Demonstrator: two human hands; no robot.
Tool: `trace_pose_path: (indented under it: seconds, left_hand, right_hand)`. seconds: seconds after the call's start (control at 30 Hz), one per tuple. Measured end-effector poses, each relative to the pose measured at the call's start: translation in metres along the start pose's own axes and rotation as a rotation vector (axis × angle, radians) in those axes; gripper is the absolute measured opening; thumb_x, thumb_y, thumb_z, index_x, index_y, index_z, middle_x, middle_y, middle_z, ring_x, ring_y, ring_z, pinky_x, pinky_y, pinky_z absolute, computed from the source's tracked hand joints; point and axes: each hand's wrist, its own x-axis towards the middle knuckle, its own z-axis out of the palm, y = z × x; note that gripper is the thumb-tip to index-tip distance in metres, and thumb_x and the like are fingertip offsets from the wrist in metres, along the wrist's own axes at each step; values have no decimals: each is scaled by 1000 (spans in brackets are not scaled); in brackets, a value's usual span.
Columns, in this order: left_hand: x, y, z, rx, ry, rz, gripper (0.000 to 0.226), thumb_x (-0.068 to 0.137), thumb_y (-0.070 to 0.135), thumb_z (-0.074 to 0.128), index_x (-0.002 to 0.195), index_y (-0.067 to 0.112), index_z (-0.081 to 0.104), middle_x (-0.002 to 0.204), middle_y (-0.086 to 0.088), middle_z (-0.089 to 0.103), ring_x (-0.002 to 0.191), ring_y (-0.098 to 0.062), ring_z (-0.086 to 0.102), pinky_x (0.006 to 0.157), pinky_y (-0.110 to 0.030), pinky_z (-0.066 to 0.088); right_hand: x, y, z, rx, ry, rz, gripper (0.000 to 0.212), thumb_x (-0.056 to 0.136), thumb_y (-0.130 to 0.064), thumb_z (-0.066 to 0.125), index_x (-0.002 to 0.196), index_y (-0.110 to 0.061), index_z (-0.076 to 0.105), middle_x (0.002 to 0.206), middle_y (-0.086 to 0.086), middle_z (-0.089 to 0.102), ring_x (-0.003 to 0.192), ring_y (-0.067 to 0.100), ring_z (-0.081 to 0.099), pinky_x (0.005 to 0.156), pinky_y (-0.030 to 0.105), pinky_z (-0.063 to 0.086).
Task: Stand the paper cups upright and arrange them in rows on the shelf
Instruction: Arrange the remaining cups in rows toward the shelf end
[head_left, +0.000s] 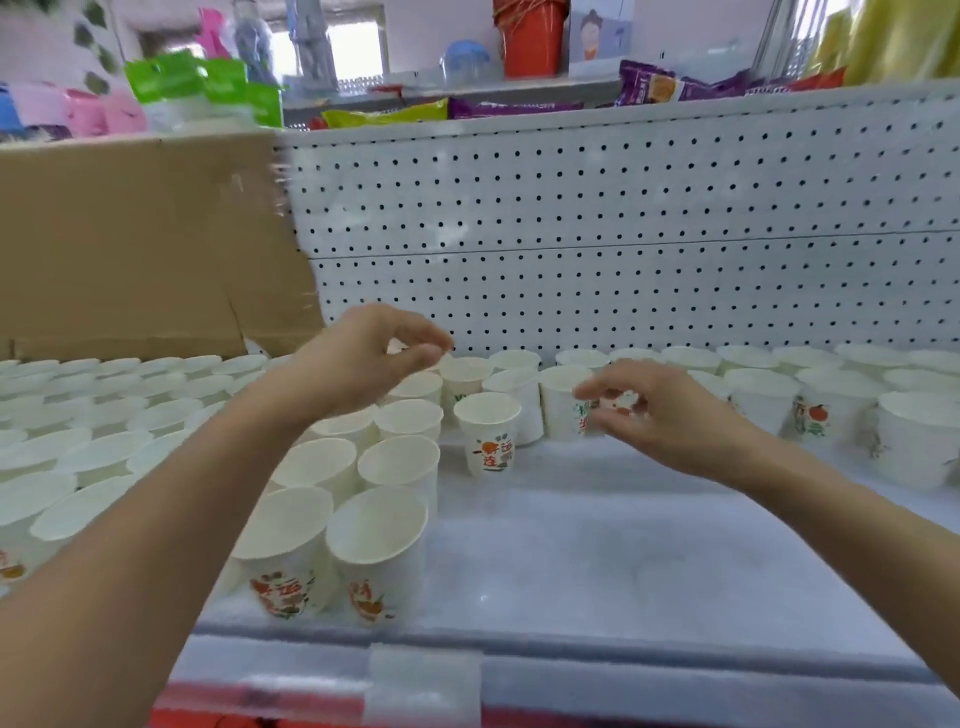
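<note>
White paper cups with orange and green print stand upright on the white shelf (571, 551). To the left they fill tight rows (332, 467). A looser line of cups (758, 395) runs along the back to the right. One cup (487, 436) stands alone in front of that line. My left hand (363, 358) hovers above the right end of the packed rows, fingers loosely curled, thumb near the forefinger, holding nothing. My right hand (649, 410) hangs low beside a back-line cup (563, 402), fingers loosely bent at its side; it grips no cup that I can see.
A perforated white back panel (623, 208) closes the shelf behind. At the back left, behind the rows, stands a cardboard box (130, 244). Large cups (914, 441) crowd the far right. A red price rail (260, 709) runs along the shelf's front edge.
</note>
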Motion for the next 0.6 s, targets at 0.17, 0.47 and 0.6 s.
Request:
trace_pose_path:
  seconds: [0.17, 0.47, 0.6]
  left_hand:
    - [11, -11, 9, 57, -47, -128, 19, 94, 27, 59, 107, 30, 72, 105, 15, 70, 99, -1, 60, 82, -20, 41]
    - [20, 1, 41, 33, -244, -25, 25, 80, 38, 74, 103, 32, 73, 103, 22, 69, 99, 8, 58, 90, -16, 45]
    - [33, -5, 53, 275, -320, 102, 17, 81, 35, 72, 98, 33, 75, 96, 20, 71, 90, -1, 60, 86, -31, 48]
  right_hand:
    - [41, -10, 29, -61, -150, -186, 30, 84, -32, 69, 113, -35, 63, 106, -21, 51, 91, 4, 51, 79, 26, 44]
    - [76, 6, 42, -140, -67, -197, 32, 89, -18, 54, 118, -30, 61, 109, -15, 53, 89, 4, 47, 77, 35, 49]
    - [83, 6, 48, -381, -185, -202, 24, 93, -28, 53, 115, -29, 62, 104, -10, 59, 111, 13, 46, 78, 35, 47]
